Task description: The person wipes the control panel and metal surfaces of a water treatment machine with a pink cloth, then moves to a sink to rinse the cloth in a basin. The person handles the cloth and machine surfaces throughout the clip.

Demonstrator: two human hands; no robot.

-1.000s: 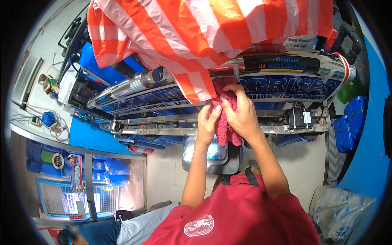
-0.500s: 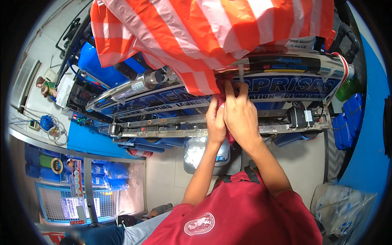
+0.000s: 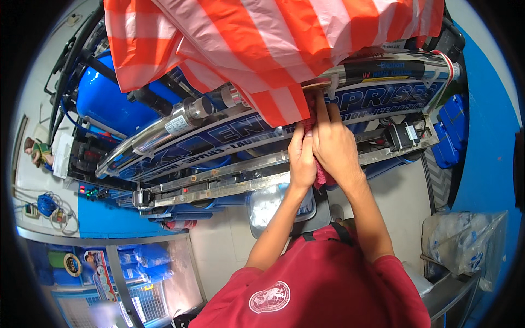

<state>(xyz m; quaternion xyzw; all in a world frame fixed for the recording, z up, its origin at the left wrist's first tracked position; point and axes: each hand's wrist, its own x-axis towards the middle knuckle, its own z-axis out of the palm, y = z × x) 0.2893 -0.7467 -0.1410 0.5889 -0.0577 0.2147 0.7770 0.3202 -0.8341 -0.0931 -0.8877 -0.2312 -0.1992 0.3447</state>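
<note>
Both my hands are close together at the front of a metal rack, on a dark red cloth (image 3: 324,176) that hangs down between them. Bent fingers and thumb of my left hand (image 3: 302,158) are closed on the cloth. My right hand (image 3: 336,146) is closed on it too, its fingertips reaching up under the edge of a red-and-white striped plastic sheet (image 3: 279,104). That sheet drapes over a shiny steel tube (image 3: 361,74) and hides part of it. Behind my hands runs a long dark blue lettered sign panel (image 3: 229,139).
Below the sign, a metal rail (image 3: 219,183) carries a black box (image 3: 401,135). A blue tank (image 3: 106,90) stands at left. Under my forearms is a bin with clear plastic (image 3: 268,205). Blue containers (image 3: 451,131) and a clear plastic bag (image 3: 459,246) lie at right.
The whole view has turned and shifted, so the rack slants more. Both hands keep their hold on the cloth and appear slightly farther right in the picture.
</note>
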